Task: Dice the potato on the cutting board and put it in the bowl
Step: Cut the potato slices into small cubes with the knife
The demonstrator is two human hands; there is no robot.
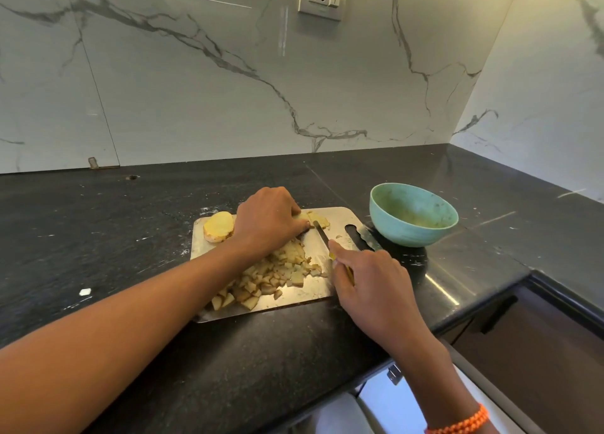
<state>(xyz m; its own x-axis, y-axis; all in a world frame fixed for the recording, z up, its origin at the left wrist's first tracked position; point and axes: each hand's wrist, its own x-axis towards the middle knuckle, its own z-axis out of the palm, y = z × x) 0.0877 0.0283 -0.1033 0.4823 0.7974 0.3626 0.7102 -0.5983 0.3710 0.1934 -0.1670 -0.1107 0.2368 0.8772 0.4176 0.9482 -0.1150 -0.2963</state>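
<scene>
Left hand (268,221) pins potato strips (318,220) on the far board (333,214); right hand (369,280) grips the knife (322,234). Blade runs just beside the fingertips (305,226), so a slip could nick them. Bowl (413,214) waits right.

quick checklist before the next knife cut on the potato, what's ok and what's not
1. Right hand grips the knife by its handle: ok.
2. Left hand holds the potato piece down on the cutting board: ok.
3. Left fingertips clear of the blade: cannot tell, they sit very close to it.
4. Room on the board: not ok, the diced potato pile crowds the near half.
5. Green bowl within reach, beside the board's right end: ok.
6. Uncut potato half waits at the board's far left corner: ok.
</scene>
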